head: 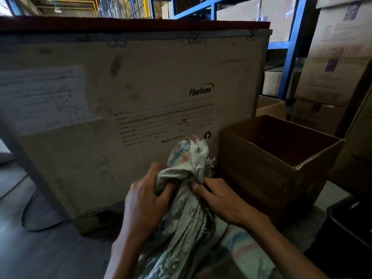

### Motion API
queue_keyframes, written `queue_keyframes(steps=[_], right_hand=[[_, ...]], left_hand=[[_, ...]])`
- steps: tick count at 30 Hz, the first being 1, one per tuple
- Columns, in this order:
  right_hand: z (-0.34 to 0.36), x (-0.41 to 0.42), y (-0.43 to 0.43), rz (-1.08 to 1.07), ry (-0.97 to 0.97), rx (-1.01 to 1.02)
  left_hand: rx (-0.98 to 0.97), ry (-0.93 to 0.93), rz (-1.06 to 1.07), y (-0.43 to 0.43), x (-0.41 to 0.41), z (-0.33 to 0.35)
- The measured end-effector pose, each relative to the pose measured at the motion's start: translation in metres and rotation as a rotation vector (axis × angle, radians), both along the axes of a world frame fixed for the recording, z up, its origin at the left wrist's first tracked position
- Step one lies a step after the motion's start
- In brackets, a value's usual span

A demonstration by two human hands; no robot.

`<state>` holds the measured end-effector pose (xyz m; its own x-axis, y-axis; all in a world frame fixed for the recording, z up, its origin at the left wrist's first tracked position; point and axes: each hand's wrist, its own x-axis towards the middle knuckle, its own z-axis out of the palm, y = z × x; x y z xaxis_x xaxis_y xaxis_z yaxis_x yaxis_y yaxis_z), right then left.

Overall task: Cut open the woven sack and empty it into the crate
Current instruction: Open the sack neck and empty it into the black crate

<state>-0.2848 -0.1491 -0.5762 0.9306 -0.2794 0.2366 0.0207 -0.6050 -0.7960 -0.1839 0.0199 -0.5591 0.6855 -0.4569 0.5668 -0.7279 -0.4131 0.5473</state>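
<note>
Sack: your woven sack point(187, 208) stands bunched on the floor, its frayed neck twisted upright in front of the big wooden crate point(128, 109).
Left hand: your left hand point(144, 202) has its fingers curled tight around the gathered neck.
Right hand: your right hand point(223, 200) pinches the same neck from the other side, thumb pressed in.
Box: an open cardboard box point(281, 158) sits just right of the sack.
Shelving: blue racking point(289, 57) with cartons behind.
</note>
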Motion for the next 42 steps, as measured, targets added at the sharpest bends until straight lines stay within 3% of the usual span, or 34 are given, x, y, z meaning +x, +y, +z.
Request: queue_keyframes(steps=[2, 5, 9, 11, 13, 16, 18, 20, 22, 24, 26, 28, 31, 33, 38, 42], right_hand=[[-0.002, 0.001, 0.002, -0.120, -0.061, -0.139], [-0.002, 0.001, 0.005, -0.372, -0.317, -0.316], [-0.006, 0.002, 0.014, -0.329, -0.553, -0.659], [-0.010, 0.002, 0.015, -0.334, -0.574, -0.679], [-0.011, 0.002, 0.016, -0.368, -0.563, -0.569], [-0.008, 0.005, 0.005, -0.486, -0.532, -0.232], [-0.002, 0.007, -0.014, -0.639, -0.526, 0.087], [0.002, 0.009, -0.031, -0.686, -0.497, 0.427], [0.000, 0.007, -0.032, -0.618, -0.424, 0.537], [-0.004, 0.006, -0.022, -0.515, -0.389, 0.610], [-0.007, 0.009, -0.012, -0.427, -0.365, 0.705], [-0.005, 0.013, -0.005, -0.377, -0.327, 0.795], [0.004, 0.012, 0.001, -0.202, -0.320, 0.984], [0.007, 0.008, 0.003, -0.114, -0.327, 0.964], [0.002, 0.004, 0.010, -0.333, -0.212, 0.457], [-0.011, 0.005, 0.008, -0.287, -0.063, 0.519]], left_hand=[[-0.063, 0.053, 0.093, -0.002, 0.000, -0.005], [-0.081, 0.048, 0.231, -0.005, 0.000, -0.006], [-0.038, 0.041, 0.222, -0.002, 0.000, -0.003], [-0.023, 0.044, 0.197, -0.002, -0.001, -0.004], [-0.015, 0.031, 0.243, -0.001, 0.000, -0.005], [-0.029, 0.093, 0.362, 0.003, 0.006, -0.005], [-0.188, 0.316, 0.423, 0.014, 0.024, -0.003], [-0.537, 0.734, 0.336, 0.027, 0.042, 0.001], [-0.749, 1.033, 0.240, 0.032, 0.043, 0.002], [-0.794, 1.149, 0.130, 0.026, 0.035, -0.001], [-0.801, 1.255, -0.136, 0.016, 0.024, 0.001], [-0.635, 1.194, -0.330, 0.008, 0.014, 0.002], [-0.396, 0.852, -0.209, -0.002, 0.010, -0.008], [-0.451, 0.780, -0.105, -0.007, 0.011, -0.012], [-0.632, 0.819, -0.112, 0.003, 0.027, -0.017], [-0.729, 0.855, -0.128, 0.009, 0.035, -0.021]])
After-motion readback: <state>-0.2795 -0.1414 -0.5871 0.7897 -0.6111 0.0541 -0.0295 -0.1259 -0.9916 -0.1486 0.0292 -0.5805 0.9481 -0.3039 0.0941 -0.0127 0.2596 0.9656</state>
